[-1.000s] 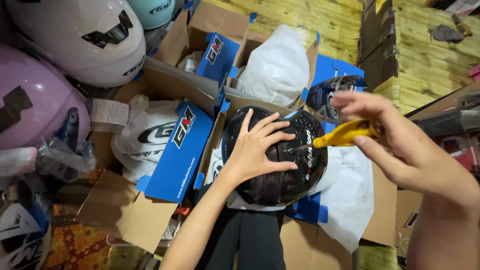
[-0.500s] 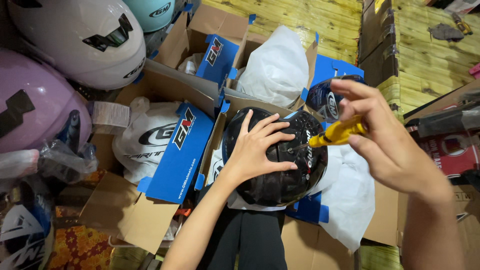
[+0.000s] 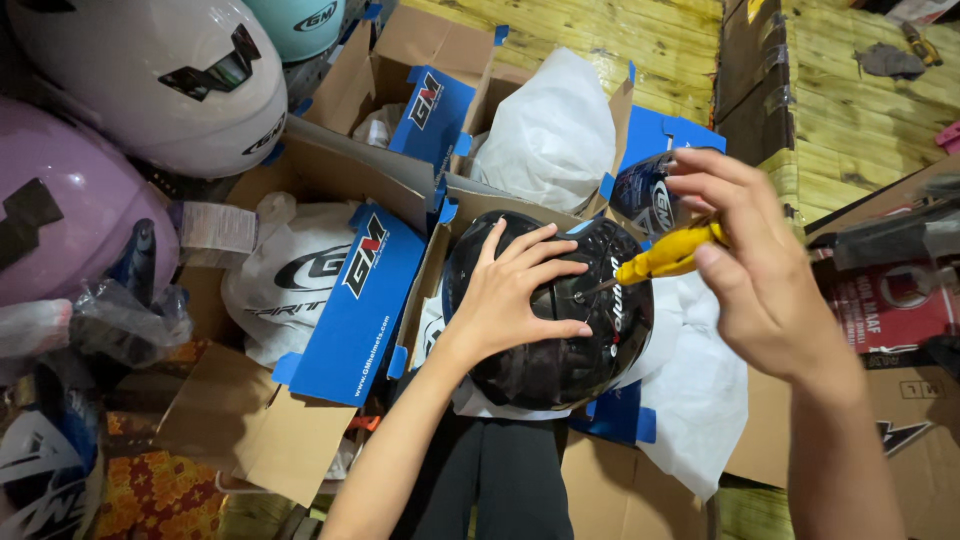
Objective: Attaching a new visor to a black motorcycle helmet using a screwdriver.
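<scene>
steadying a black helmet [image 3: 545,315] on the lap amid open cardboard boxes [image 3: 340,300], left hand [image 3: 515,295] lying on the shell with fingers spread wide. gripping a yellow-handled screwdriver [image 3: 665,257] in the right hand [image 3: 755,265], fingers wrapped round the handle, tip touching a fastener on the shell. probably best keeping the tip seated squarely and the shell pinned firmly.

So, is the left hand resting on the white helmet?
No, the left hand lies flat on the black helmet, while the white helmet sits untouched at the upper left.

Helmet stockroom: helmets [image 3: 150,80], open cartons [image 3: 330,190], plank floor [image 3: 620,40].
</scene>
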